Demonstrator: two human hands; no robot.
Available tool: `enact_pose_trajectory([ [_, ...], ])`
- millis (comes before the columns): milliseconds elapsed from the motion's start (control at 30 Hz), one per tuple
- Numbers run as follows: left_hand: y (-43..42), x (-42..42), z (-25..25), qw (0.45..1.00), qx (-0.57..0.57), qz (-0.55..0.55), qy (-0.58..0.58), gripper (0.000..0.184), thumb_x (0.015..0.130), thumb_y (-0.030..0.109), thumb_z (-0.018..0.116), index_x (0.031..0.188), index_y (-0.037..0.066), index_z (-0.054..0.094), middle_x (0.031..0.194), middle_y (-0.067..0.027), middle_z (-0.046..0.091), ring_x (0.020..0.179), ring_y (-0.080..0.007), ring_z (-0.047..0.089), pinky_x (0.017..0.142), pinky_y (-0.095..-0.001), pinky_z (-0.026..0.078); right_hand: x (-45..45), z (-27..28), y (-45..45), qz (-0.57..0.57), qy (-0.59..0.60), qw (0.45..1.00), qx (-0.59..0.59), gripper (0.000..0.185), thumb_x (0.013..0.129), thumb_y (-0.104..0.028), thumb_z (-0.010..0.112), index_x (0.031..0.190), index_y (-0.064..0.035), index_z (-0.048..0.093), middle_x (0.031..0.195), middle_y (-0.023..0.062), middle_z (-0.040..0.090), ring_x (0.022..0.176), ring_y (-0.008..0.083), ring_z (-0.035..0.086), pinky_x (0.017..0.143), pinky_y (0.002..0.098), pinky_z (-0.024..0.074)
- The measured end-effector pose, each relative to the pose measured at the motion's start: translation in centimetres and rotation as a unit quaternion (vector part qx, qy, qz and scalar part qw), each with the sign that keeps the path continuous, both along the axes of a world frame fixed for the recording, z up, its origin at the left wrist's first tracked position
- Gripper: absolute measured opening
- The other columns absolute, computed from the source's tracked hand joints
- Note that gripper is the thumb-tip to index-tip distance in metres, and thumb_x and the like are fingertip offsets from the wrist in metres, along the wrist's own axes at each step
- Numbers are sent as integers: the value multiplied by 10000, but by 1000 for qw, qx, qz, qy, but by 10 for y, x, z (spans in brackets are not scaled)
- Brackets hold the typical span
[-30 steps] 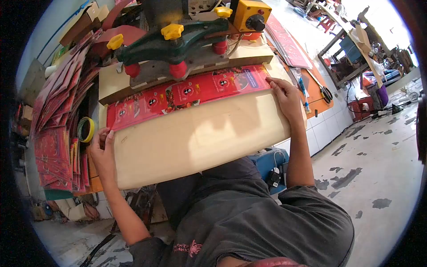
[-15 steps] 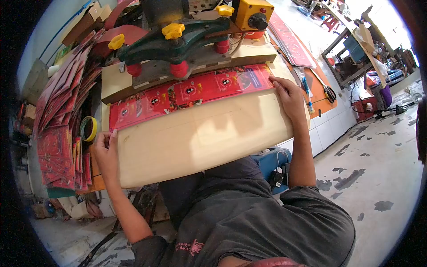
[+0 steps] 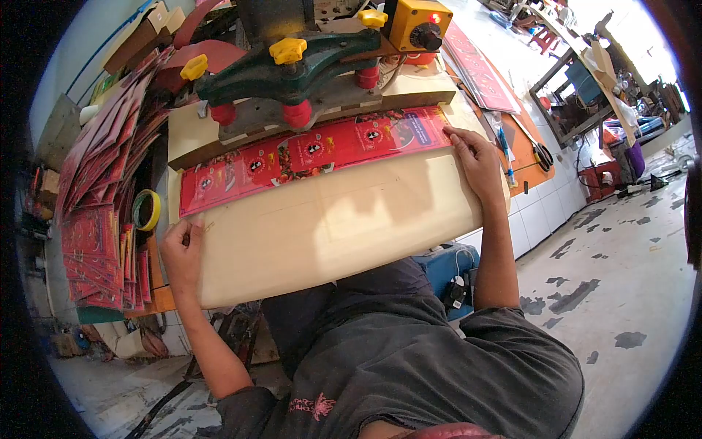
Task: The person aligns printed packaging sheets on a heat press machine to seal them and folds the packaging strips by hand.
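A long red printed plastic strip (image 3: 314, 150) lies across the pale covered board (image 3: 336, 219), its far edge under the front of the press head (image 3: 300, 69). My right hand (image 3: 477, 162) is closed at the strip's right end, thumb and finger pinching its near corner. At the strip's near left corner my left hand (image 3: 181, 252) is curled, fingers closed, by the board's left edge. Whatever its fingertips hold, if anything, is hidden. The press has a dark green bracket with yellow knobs (image 3: 287, 50) and red spacers (image 3: 297, 114).
Stacked red printed packets (image 3: 91, 241) fill the left side, beside a yellow tape roll (image 3: 146, 210). A yellow control box (image 3: 418, 25) with a lit red lamp sits behind the board. Scissors (image 3: 542, 155) and a blue-handled tool (image 3: 507, 157) lie at right, near more red sheets (image 3: 482, 69).
The red lamp on the control box has come on. My left hand has shifted slightly down and right, with its fingers curling in more. My right hand stays at the strip's end.
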State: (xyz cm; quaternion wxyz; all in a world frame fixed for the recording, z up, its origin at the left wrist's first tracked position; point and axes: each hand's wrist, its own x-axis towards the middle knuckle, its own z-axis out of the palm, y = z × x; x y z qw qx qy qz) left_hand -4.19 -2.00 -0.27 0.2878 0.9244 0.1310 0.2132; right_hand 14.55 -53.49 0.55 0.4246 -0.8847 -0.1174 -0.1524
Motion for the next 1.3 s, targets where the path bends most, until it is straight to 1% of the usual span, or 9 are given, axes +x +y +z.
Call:
enact_pose_trajectory([
  [200,6,1,-5,1000,29,-7,7,490,1006,342,680,786,-68,524,699,-173,478,655,-290,454,642,-413,399,0,0,0,-1,-2,1000,4,247,998,-152,644,1176,-28,762,1109,158,774,1006,236,746,900,336,558],
  [433,1,1,0,1000,29,-3,7,502,1011,353,673,791,-71,520,695,-170,472,659,-292,451,646,-420,394,1,0,0,-2,-5,1000,-3,242,994,-139,646,1178,-33,762,1105,160,772,990,232,745,889,335,559],
  [700,3,1,-4,1000,9,1,5,424,987,258,698,788,-73,525,707,-183,502,644,-297,465,634,-423,401,-4,3,4,-9,-3,1000,9,242,993,-141,650,1173,-23,760,1086,172,769,980,240,740,884,341,553],
  [833,0,1,1,999,32,-3,-11,408,986,251,695,790,-69,535,710,-188,510,640,-299,482,634,-424,411,-3,2,3,-7,-9,1000,8,242,991,-143,653,1173,-27,762,1085,168,770,977,240,739,886,343,552],
  [933,-2,1,5,999,40,9,28,391,982,236,692,787,-66,538,714,-193,519,643,-311,499,637,-433,413,-2,3,3,-8,-7,1000,3,242,990,-144,654,1174,-30,762,1086,165,771,969,243,740,883,342,552],
  [1000,-7,1,5,999,27,9,-15,402,975,238,700,779,-68,525,717,-200,518,653,-330,506,639,-445,404,-4,5,4,-15,17,1000,-8,269,1014,-153,630,1215,-20,749,1110,128,777,1003,174,708,894,304,528],
  [1133,-1,0,-1,999,36,6,-15,414,974,245,704,774,-67,519,710,-200,506,654,-341,495,640,-450,395,-2,1,2,-8,14,1000,-2,270,1015,-153,627,1216,-20,748,1115,129,776,1018,176,708,906,306,525],
  [1200,0,1,-1,999,47,11,9,415,974,252,704,776,-66,526,704,-197,495,652,-349,483,641,-451,396,-2,0,2,-7,-10,1000,11,238,991,-149,658,1167,-33,768,1088,156,774,962,229,742,878,336,554],
  [1300,-4,1,3,999,31,15,14,428,980,263,699,780,-73,524,703,-196,491,647,-339,472,642,-450,394,-1,0,1,-2,-21,1000,3,238,992,-150,657,1169,-35,768,1085,154,775,956,217,742,872,332,556],
])
